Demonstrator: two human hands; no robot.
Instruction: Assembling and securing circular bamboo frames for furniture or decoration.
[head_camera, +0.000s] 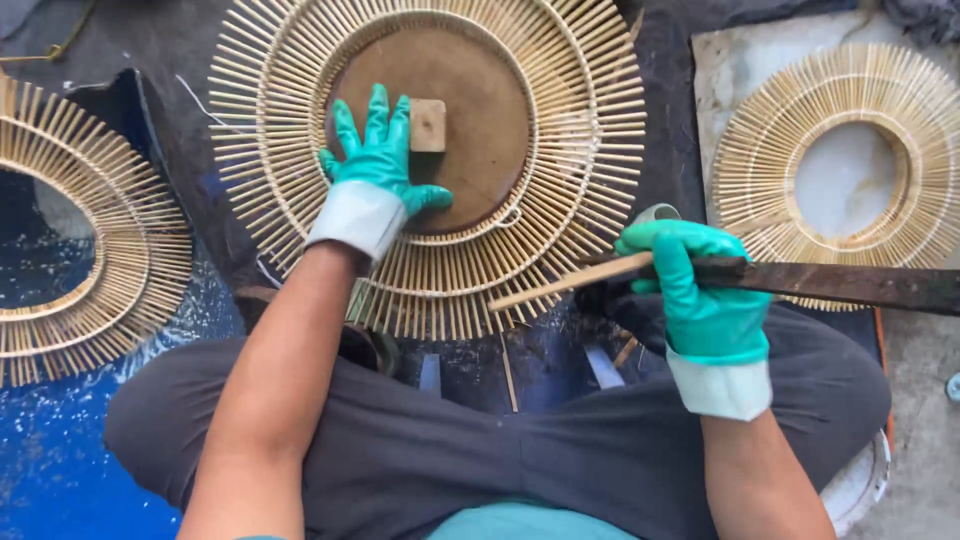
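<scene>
A round sunburst frame of bamboo sticks (560, 150) lies in front of my crossed legs, with a brown wooden disc (480, 110) in its middle and a small wooden block (428, 125) on the disc. My left hand (378, 160), in a green glove, rests flat on the disc beside the block, fingers spread. My right hand (700, 290), also gloved, grips a long dark blade (860, 283) and a thin bamboo stick (560, 284) that points left over the frame's lower rim.
A second sunburst frame (60, 240) lies at the left on a blue surface (50, 460). A third frame (850, 110) rests on a pale slab (720, 60) at the right. Loose sticks lie between my knees.
</scene>
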